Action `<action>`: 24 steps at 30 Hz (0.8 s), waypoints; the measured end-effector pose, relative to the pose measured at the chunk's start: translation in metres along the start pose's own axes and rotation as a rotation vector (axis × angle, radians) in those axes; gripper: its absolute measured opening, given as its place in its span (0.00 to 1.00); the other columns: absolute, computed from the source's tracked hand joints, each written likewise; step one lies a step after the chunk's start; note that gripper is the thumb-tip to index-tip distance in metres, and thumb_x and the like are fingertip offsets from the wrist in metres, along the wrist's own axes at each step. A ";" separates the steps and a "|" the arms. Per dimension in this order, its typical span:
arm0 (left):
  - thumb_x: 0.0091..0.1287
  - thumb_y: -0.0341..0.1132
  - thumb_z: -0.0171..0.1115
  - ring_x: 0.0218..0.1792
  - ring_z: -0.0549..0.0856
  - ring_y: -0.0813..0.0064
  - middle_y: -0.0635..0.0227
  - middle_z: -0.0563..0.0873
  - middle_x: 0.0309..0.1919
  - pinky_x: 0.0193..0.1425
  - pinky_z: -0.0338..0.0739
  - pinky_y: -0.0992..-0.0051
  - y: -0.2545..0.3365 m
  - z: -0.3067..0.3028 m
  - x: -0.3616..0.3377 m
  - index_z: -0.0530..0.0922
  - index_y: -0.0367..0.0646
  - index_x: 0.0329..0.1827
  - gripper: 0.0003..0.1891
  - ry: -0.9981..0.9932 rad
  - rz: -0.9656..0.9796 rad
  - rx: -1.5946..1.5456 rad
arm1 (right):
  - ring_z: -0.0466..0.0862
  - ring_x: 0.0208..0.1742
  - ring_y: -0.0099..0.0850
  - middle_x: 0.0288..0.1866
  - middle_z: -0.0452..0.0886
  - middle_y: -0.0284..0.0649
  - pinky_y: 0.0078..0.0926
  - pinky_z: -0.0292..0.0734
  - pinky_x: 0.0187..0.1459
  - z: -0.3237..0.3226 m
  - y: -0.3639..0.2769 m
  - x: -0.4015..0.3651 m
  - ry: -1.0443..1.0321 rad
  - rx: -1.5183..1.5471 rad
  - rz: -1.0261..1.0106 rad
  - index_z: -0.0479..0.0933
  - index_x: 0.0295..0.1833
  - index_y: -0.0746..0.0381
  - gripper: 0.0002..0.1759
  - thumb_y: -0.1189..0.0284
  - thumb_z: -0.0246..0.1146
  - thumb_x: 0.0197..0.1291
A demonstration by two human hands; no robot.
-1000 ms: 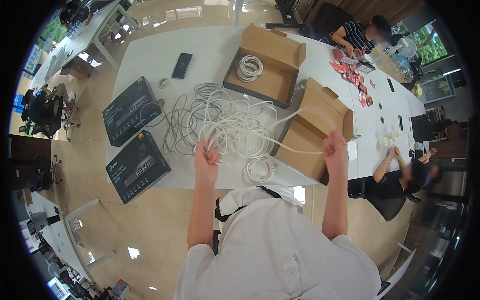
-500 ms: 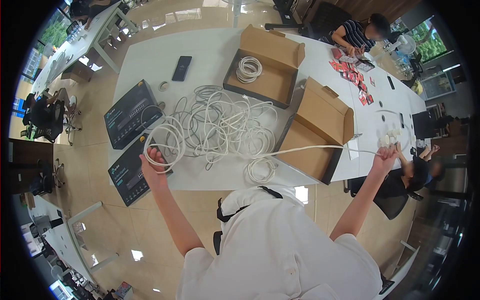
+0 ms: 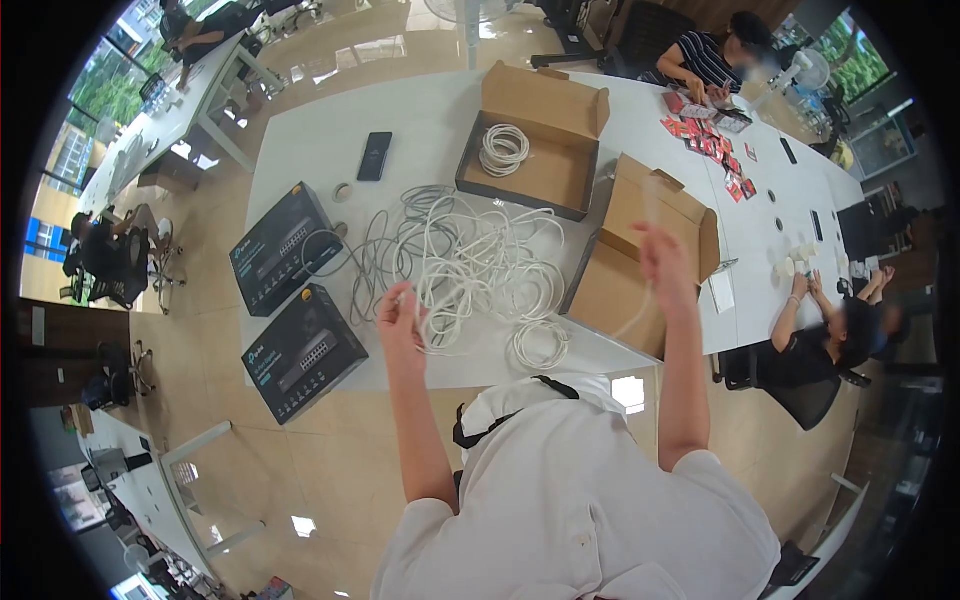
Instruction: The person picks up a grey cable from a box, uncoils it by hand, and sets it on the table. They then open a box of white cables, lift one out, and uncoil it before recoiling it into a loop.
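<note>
My left hand (image 3: 402, 318) is closed on loops of white cable at the near left edge of a tangle of white cable (image 3: 480, 260). Grey cable (image 3: 385, 240) lies along the tangle's left side. Over the right open cardboard box (image 3: 612, 270) is my right hand (image 3: 668, 265), blurred, its fingers closed on a white cable that shows as a faint streak above and below it. One white coil (image 3: 540, 345) lies by the table's near edge. Another coil (image 3: 503, 150) rests in the farther open box (image 3: 560, 180).
Two dark TP-Link boxes (image 3: 285, 245) (image 3: 305, 355) sit at the left. A phone (image 3: 375, 157) and a tape roll (image 3: 343, 191) lie behind them. A person (image 3: 700, 65) handles red packets (image 3: 710, 140) at the far right; another person (image 3: 820, 340) sits at the right.
My left hand has moved right, to the tangle, and its loops now merge with the pile. My right hand has swung left over the box; the cable no longer stretches taut across the table.
</note>
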State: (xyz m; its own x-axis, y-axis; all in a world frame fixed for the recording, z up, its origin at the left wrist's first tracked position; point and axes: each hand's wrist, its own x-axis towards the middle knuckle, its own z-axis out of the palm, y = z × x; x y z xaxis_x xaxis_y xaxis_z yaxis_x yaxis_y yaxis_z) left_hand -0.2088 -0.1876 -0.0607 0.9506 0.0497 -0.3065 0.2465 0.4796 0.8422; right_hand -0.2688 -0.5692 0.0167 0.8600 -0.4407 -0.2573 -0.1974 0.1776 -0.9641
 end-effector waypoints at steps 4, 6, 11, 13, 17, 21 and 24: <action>0.66 0.28 0.61 0.23 0.75 0.87 0.74 0.81 0.27 0.23 0.66 0.86 0.008 0.037 -0.020 0.76 0.44 0.54 0.13 -0.198 -0.106 -0.145 | 0.81 0.38 0.26 0.44 0.82 0.41 0.24 0.75 0.45 0.042 0.042 0.002 0.088 -0.852 -0.674 0.74 0.58 0.69 0.20 0.67 0.57 0.67; 0.64 0.27 0.63 0.30 0.78 0.82 0.70 0.81 0.30 0.31 0.70 0.83 0.001 0.049 -0.026 0.75 0.43 0.54 0.16 -0.308 -0.075 -0.157 | 0.82 0.49 0.32 0.58 0.77 0.48 0.32 0.73 0.55 0.070 0.045 -0.026 -0.030 -0.965 -0.700 0.71 0.62 0.70 0.24 0.64 0.58 0.67; 0.62 0.28 0.66 0.33 0.80 0.79 0.68 0.83 0.33 0.39 0.74 0.80 -0.023 0.046 -0.027 0.74 0.41 0.55 0.18 -0.473 -0.073 -0.090 | 0.80 0.54 0.34 0.64 0.72 0.48 0.30 0.73 0.56 0.091 0.055 -0.056 -0.562 -0.242 -0.044 0.64 0.68 0.67 0.30 0.62 0.60 0.67; 0.62 0.29 0.66 0.34 0.81 0.77 0.67 0.84 0.35 0.40 0.76 0.78 -0.031 0.049 -0.034 0.74 0.43 0.56 0.19 -0.492 -0.103 -0.090 | 0.80 0.55 0.31 0.63 0.73 0.46 0.28 0.73 0.56 0.098 0.059 -0.064 -0.563 -0.152 -0.030 0.57 0.72 0.65 0.34 0.65 0.61 0.66; 0.64 0.29 0.65 0.34 0.82 0.76 0.64 0.86 0.38 0.43 0.76 0.75 -0.035 0.066 -0.046 0.75 0.41 0.56 0.17 -0.533 -0.133 0.035 | 0.81 0.51 0.28 0.52 0.78 0.42 0.26 0.75 0.53 0.105 0.054 -0.070 -0.533 0.113 0.120 0.61 0.69 0.63 0.30 0.72 0.62 0.63; 0.67 0.28 0.60 0.34 0.83 0.76 0.60 0.86 0.44 0.40 0.76 0.77 -0.028 0.056 -0.041 0.75 0.40 0.56 0.15 -0.453 -0.047 0.235 | 0.79 0.40 0.22 0.38 0.79 0.35 0.21 0.75 0.44 0.092 0.055 -0.052 -0.311 0.192 0.146 0.67 0.62 0.63 0.23 0.75 0.62 0.62; 0.70 0.28 0.57 0.34 0.82 0.78 0.56 0.83 0.51 0.36 0.74 0.80 -0.014 0.026 -0.023 0.71 0.43 0.62 0.18 -0.188 0.039 0.082 | 0.75 0.31 0.20 0.31 0.76 0.32 0.18 0.73 0.37 0.053 0.054 -0.030 -0.192 0.500 0.232 0.69 0.57 0.63 0.17 0.73 0.61 0.63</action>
State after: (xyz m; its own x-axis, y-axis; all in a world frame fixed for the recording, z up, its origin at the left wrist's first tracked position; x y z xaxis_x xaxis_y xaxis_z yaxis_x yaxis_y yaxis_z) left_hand -0.2291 -0.2183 -0.0544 0.9764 -0.1010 -0.1912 0.2159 0.4072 0.8875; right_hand -0.2802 -0.4995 -0.0246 0.8997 -0.1815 -0.3969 -0.1850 0.6650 -0.7236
